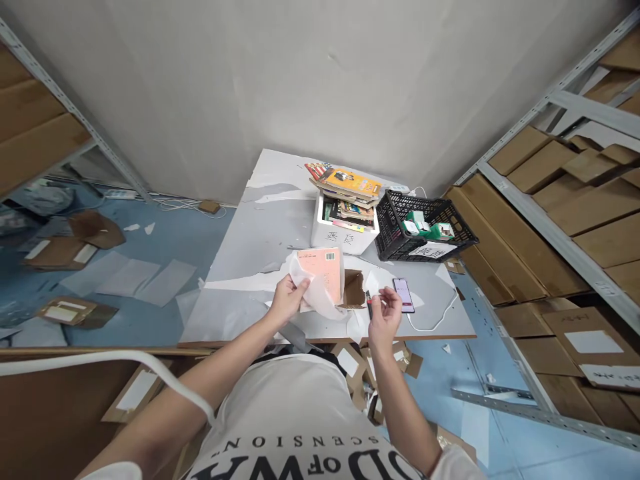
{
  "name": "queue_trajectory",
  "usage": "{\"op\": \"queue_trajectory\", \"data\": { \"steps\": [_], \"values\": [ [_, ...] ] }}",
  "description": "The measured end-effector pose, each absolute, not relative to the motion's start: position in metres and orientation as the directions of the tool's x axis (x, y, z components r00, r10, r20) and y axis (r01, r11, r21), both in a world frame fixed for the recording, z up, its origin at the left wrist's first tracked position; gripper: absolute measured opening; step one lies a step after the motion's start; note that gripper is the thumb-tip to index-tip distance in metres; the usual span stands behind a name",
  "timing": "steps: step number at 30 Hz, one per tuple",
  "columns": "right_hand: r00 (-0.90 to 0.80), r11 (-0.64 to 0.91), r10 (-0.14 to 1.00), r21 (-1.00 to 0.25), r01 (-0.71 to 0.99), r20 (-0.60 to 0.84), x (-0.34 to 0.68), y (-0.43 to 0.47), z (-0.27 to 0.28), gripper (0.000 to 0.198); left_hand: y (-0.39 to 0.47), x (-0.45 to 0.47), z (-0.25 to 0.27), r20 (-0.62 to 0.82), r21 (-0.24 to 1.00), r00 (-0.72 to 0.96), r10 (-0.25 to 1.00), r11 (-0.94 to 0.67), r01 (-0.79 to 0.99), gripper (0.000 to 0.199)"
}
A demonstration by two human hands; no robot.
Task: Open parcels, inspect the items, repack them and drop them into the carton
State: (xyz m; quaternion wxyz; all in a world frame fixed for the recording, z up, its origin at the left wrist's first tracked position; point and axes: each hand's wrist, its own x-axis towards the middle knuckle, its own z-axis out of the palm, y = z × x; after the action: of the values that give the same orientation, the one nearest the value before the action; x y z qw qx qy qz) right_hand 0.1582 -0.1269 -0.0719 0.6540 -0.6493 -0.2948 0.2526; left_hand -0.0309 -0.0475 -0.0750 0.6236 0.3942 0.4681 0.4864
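My left hand [290,298] pinches a white wrapping sheet [320,299] at the lower left of a pink book [327,270]. The sheet is folded back and covers part of the cover; a barcode shows at the book's top. My right hand [384,315] is closed around a slim black-and-red utility knife [369,304], held upright right of the book. Between the book and that hand, an open cardboard box [354,290] lies on the table. A lit phone [403,295] with a white cable rests just right of my right hand.
Behind the book stands a white bin [345,240] heaped with books. Beside it is a black plastic crate [425,230] holding small green-and-white boxes. The grey table [235,247] has torn paper on it. Shelves of cardboard boxes [550,280] rise at right; cardboard and paper litter the blue floor.
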Motion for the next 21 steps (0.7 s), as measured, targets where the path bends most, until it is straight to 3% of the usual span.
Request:
{"op": "queue_trajectory", "data": {
  "steps": [2, 4, 6, 9, 11, 17, 21],
  "values": [
    [0.428, 0.079, 0.885, -0.965, 0.251, 0.184, 0.161, -0.123, -0.053, 0.024, -0.051, -0.033, -0.071, -0.227, 0.950, 0.111, 0.967, 0.246, -0.194, 0.044],
    [0.168, 0.128, 0.964, -0.913, 0.386, 0.206, 0.156, -0.116, -0.040, 0.020, -0.057, -0.031, -0.068, -0.251, 0.946, 0.139, 0.958, 0.273, -0.177, 0.043],
    [0.132, 0.092, 0.977, -0.885, 0.456, 0.170, 0.149, -0.108, -0.039, 0.019, -0.063, -0.029, -0.066, -0.267, 0.938, 0.164, 0.950, 0.295, -0.180, 0.045],
    [0.235, -0.067, 0.972, -0.932, 0.356, 0.020, 0.146, -0.100, -0.054, 0.027, -0.067, -0.030, -0.068, -0.290, 0.924, 0.195, 0.937, 0.327, -0.198, 0.051],
    [0.209, -0.131, 0.975, -0.958, 0.254, -0.078, 0.150, -0.098, -0.066, 0.037, -0.066, -0.035, -0.070, -0.306, 0.916, 0.215, 0.927, 0.349, -0.200, 0.054],
    [-0.060, -0.223, 0.974, -0.974, -0.039, -0.220, 0.161, -0.093, -0.075, 0.041, -0.063, -0.043, -0.078, -0.342, 0.899, 0.271, 0.900, 0.397, -0.186, 0.052],
    [-0.202, -0.266, 0.952, -0.949, -0.169, -0.231, 0.161, -0.090, -0.071, 0.043, -0.060, -0.042, -0.083, -0.382, 0.887, 0.306, 0.872, 0.439, -0.143, 0.048]
  ]
}}
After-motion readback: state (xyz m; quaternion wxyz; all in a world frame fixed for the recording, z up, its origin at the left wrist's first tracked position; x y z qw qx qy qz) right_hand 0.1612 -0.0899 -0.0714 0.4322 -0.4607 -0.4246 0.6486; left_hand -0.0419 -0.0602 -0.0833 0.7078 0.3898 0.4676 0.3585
